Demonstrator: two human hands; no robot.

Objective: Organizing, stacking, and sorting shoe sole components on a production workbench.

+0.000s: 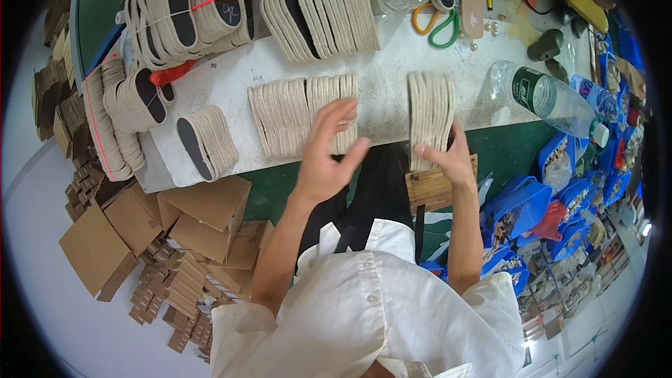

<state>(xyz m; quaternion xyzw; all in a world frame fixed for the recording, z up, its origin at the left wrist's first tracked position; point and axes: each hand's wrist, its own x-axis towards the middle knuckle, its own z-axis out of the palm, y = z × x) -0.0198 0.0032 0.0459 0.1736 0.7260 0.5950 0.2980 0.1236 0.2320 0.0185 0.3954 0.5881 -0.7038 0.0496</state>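
Observation:
Several beige rope shoe soles stand on edge in stacks on a white worktable (378, 119). My right hand (451, 157) grips the near end of the right-hand stack of rope soles (430, 108), its thumb on the front and its fingers along the right side. Over the near edge of the middle stack of rope soles (280, 115), my left hand (329, 157) is raised, with fingers apart and nothing in it; its fingertips hide part of that stack. To the left is a smaller stack of rope soles (215, 140) with one black face showing.
At the back stand more sole stacks (322, 14), some tied in bundles (189, 10). Scissors with orange and green handles (443, 28) and clear bottles (549, 98) lie to the right. Blue bins (518, 206) stand on the right, cardboard boxes (203, 217) on the left.

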